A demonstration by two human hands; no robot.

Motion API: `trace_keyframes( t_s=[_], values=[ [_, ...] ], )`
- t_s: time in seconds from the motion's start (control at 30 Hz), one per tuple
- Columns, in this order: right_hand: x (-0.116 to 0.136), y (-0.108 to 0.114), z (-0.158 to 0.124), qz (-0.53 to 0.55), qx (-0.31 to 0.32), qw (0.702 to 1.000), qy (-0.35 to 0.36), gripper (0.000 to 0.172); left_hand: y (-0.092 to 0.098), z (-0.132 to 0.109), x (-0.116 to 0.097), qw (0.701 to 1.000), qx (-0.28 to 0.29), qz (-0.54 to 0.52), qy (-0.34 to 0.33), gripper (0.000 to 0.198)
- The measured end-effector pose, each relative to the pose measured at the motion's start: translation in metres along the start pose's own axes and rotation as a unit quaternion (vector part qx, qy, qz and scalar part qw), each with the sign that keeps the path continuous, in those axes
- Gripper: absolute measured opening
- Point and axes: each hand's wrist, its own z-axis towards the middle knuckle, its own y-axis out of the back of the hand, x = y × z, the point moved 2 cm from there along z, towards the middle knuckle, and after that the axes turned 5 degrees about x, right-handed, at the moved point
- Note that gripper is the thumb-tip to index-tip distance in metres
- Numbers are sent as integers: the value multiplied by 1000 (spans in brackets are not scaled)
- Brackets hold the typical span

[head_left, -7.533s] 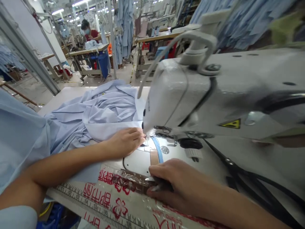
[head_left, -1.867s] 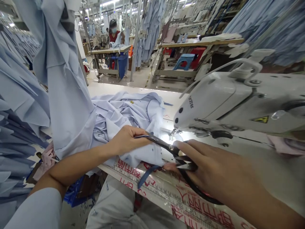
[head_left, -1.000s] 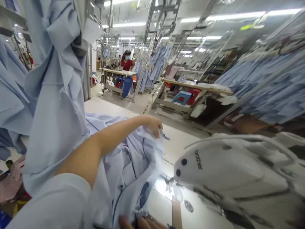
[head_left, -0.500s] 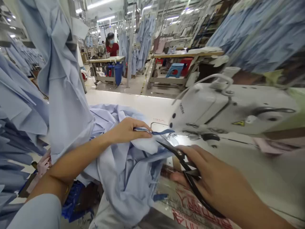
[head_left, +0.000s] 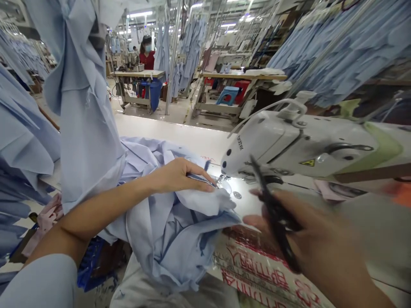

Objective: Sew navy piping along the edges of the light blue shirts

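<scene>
My left hand (head_left: 183,175) pinches the edge of a light blue garment (head_left: 180,231), close to the needle area of a white sewing machine (head_left: 272,141). The cloth is bunched over the table's front edge and hangs down toward my lap. In my right hand (head_left: 317,239) is a pair of black scissors (head_left: 278,218), held to the right of the cloth with the blades pointing up and away. Motion blurs this hand and the scissors. A small dark blue scrap (head_left: 207,164) shows beyond my left fingertips.
More light blue cloth (head_left: 85,111) hangs at the left. Clear film with red print (head_left: 257,269) covers the table's front. A blue basket (head_left: 91,265) sits below. Across the aisle, a person in red (head_left: 147,60) is at another table (head_left: 138,74). Garments (head_left: 337,55) hang at the upper right.
The scissors have moved right, away from the cloth edge, and their blades have swung upward. The blue strip that stuck out past my left fingers no longer extends there; a scrap shows beyond them.
</scene>
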Motion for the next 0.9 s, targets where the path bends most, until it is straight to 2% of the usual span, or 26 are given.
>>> trace_keyframes(
  t_s=[0.07,0.2,0.3,0.33,0.4,0.47,0.53,0.63,0.77,0.9],
  values=[
    [5,-1,5,114,-19,992,-58,40,-4,3,-6,999,5,46,-11,20],
    [19,-9,17,263,-12,960,-92,32,-2,9,-12,979,-19,198,-41,20],
    [20,-11,16,337,12,931,-142,32,6,9,-5,950,30,308,-37,33],
    [19,-12,14,367,24,915,-166,35,7,7,-2,949,50,307,-50,36],
    [19,-13,10,414,52,886,-201,39,7,4,1,965,71,233,-99,30],
    [20,-13,8,427,72,875,-216,40,3,1,2,986,51,115,-113,18],
    [21,-14,7,411,77,883,-211,38,-4,0,3,997,15,11,-74,19],
    [17,-15,2,350,57,918,-176,37,-11,2,6,996,-49,-61,-30,21],
    [7,-15,-11,225,25,968,-109,50,-14,6,11,990,-87,-107,-40,23],
    [2,-19,-23,133,43,989,-38,56,-16,8,13,983,-104,-147,-41,19]
  ],
)
